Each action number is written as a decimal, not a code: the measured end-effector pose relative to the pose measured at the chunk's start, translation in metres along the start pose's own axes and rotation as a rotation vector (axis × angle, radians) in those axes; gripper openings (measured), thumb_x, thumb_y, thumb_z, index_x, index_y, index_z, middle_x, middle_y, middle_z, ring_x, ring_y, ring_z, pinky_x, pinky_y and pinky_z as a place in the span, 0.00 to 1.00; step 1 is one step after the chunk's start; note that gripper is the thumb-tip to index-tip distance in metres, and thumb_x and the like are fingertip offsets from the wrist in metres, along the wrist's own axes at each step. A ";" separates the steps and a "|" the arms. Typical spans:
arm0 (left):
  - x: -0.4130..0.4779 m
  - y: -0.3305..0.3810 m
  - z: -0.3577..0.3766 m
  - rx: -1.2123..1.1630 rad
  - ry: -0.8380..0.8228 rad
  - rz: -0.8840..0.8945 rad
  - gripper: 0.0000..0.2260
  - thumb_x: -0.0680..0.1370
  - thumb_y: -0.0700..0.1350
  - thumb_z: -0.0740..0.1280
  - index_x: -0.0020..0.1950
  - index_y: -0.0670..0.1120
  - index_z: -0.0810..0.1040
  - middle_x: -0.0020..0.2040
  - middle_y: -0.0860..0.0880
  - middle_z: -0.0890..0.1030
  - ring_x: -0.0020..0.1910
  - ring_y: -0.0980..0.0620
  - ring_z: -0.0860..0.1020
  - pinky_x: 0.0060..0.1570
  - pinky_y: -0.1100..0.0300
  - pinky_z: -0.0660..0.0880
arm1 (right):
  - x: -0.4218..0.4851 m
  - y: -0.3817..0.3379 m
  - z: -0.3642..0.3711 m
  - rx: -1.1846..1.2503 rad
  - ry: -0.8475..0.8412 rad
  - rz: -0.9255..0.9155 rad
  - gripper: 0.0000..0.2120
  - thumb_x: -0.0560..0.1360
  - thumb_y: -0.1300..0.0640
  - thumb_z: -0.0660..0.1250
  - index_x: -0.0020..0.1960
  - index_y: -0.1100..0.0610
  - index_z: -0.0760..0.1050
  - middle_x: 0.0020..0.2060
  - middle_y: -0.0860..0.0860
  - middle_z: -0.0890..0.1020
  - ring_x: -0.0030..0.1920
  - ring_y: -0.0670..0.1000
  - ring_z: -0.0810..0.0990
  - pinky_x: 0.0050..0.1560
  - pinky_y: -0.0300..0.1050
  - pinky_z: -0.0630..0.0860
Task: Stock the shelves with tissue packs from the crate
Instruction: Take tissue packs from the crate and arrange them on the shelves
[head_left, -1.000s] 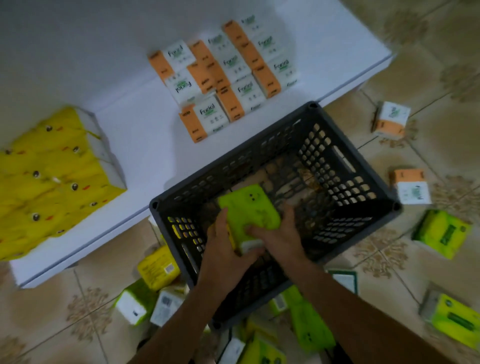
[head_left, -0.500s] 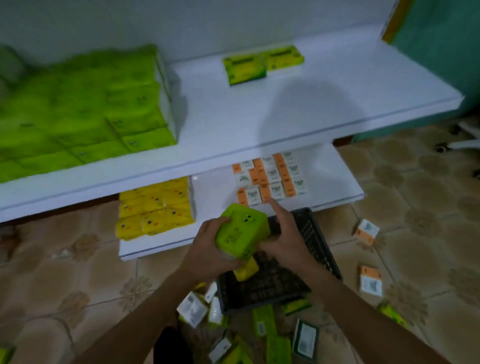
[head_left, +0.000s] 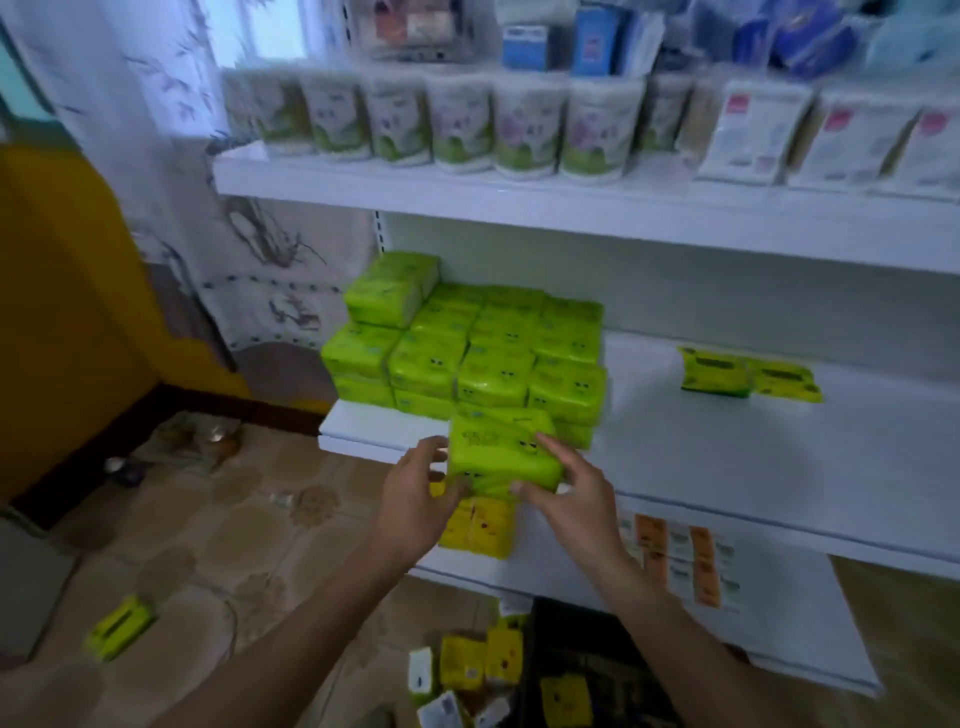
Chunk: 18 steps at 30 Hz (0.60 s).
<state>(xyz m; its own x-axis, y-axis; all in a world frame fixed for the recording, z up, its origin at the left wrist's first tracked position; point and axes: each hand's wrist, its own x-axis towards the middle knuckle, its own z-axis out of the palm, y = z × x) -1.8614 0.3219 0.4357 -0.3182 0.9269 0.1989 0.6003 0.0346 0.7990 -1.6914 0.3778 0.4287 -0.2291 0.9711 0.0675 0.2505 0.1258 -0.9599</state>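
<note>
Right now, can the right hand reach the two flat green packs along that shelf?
Probably, once freed: bare shelf lies before the flat packs, but right hand and left hand both hold a green pack.

Green tissue pack (head_left: 501, 449): tilted, held at the front edge of the middle shelf (head_left: 727, 457), just before the stack of green packs (head_left: 467, 353). Dark crate (head_left: 613, 649): on floor below.
</note>
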 end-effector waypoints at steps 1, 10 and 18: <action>0.010 -0.007 -0.008 -0.037 0.036 -0.080 0.17 0.72 0.40 0.71 0.60 0.43 0.73 0.53 0.45 0.79 0.47 0.49 0.79 0.38 0.68 0.71 | 0.011 -0.008 0.019 -0.026 0.007 -0.022 0.29 0.64 0.62 0.77 0.61 0.45 0.73 0.60 0.47 0.77 0.61 0.45 0.73 0.58 0.36 0.70; 0.104 -0.097 -0.096 -0.092 0.128 -0.162 0.15 0.74 0.36 0.69 0.61 0.40 0.74 0.51 0.48 0.79 0.47 0.53 0.77 0.37 0.77 0.69 | 0.118 -0.042 0.147 -0.143 -0.040 -0.123 0.21 0.67 0.61 0.75 0.59 0.52 0.77 0.52 0.45 0.74 0.54 0.44 0.72 0.51 0.32 0.65; 0.154 -0.158 -0.152 0.020 0.025 -0.264 0.10 0.75 0.41 0.68 0.56 0.46 0.77 0.45 0.52 0.78 0.44 0.55 0.77 0.41 0.66 0.67 | 0.196 -0.039 0.246 -0.194 0.086 -0.140 0.21 0.70 0.59 0.73 0.61 0.59 0.76 0.60 0.54 0.77 0.62 0.52 0.74 0.55 0.31 0.63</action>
<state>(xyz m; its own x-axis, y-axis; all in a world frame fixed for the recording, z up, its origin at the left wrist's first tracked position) -2.1169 0.4024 0.4257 -0.4832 0.8755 -0.0008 0.5087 0.2816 0.8136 -1.9774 0.5133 0.4123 -0.1957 0.9542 0.2264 0.4002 0.2885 -0.8699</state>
